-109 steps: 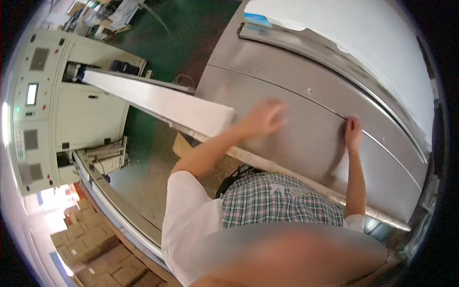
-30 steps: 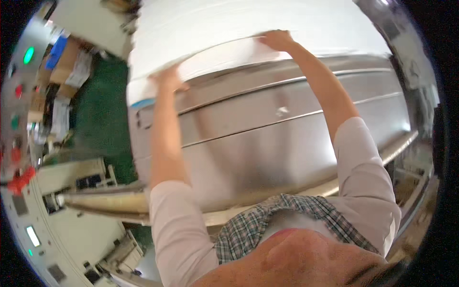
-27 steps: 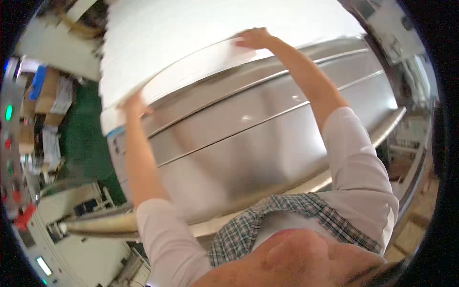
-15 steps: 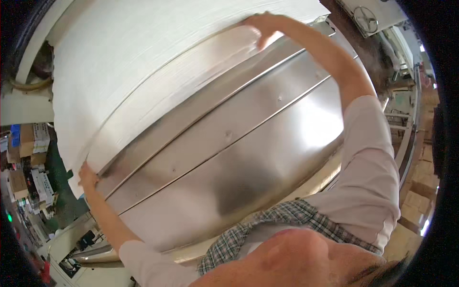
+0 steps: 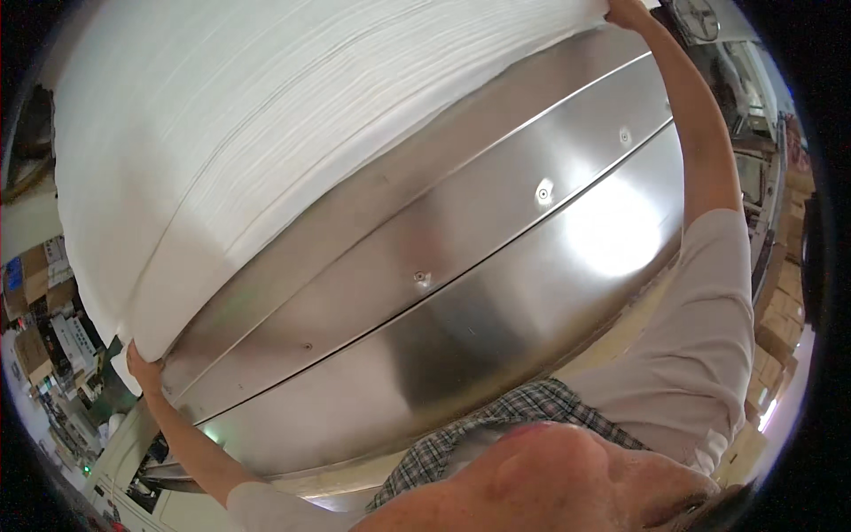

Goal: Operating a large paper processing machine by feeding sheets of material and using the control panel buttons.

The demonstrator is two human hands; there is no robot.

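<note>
A large stack of thin white sheets, with many fine layer lines along its near edge, fills the upper left; whether it is paper or cloth I cannot tell. My left hand grips the stack's near left corner, its fingers partly hidden by the sheets. At the far right end of the same edge, my right hand holds the other corner, partly cut off by the top of the picture. Just below the edge lies a shiny metal table, reaching toward my body.
Seams and several small screws mark the metal surface. Boxes and small goods stand at the left. A handwheel is at the upper right, and cardboard boxes are stacked along the right side.
My right hand has moved right and outward, from the edge to the far corner. My left hand has shifted slightly left and nearer. The white sheets now lie with their layered edge more spread out.
</note>
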